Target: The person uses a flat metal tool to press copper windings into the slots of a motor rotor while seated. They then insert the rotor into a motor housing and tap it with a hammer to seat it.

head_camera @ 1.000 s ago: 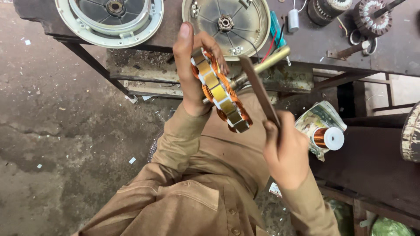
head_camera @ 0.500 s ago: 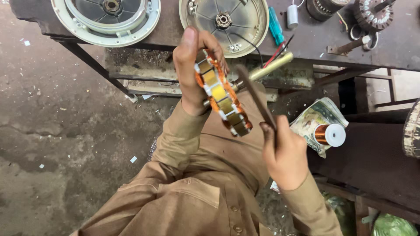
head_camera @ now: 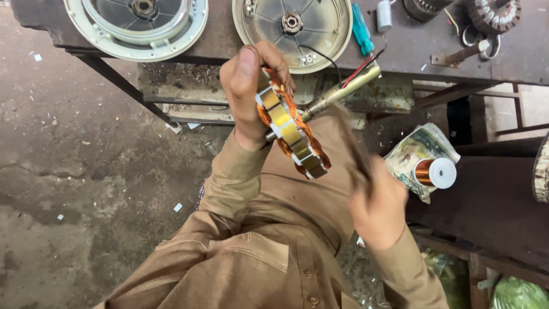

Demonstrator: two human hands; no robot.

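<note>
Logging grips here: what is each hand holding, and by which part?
Left hand grips the stator by its upper rim. Right hand holds a blurred flat tool by its lower end.

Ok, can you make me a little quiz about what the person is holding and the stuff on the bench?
1. True or false: the left hand holds a round motor part wound with copper wire.
2. What does the right hand grip? A) a flat dark stick B) a hammer C) a cup
3. Fill in: the spool of copper wire lies on a crumpled ____.

Key
1. True.
2. A. The stick is blurred, so its exact kind cannot be told.
3. Bag; the printed bag sits to the right, below the bench with two round fan covers and a blue screwdriver.
</note>
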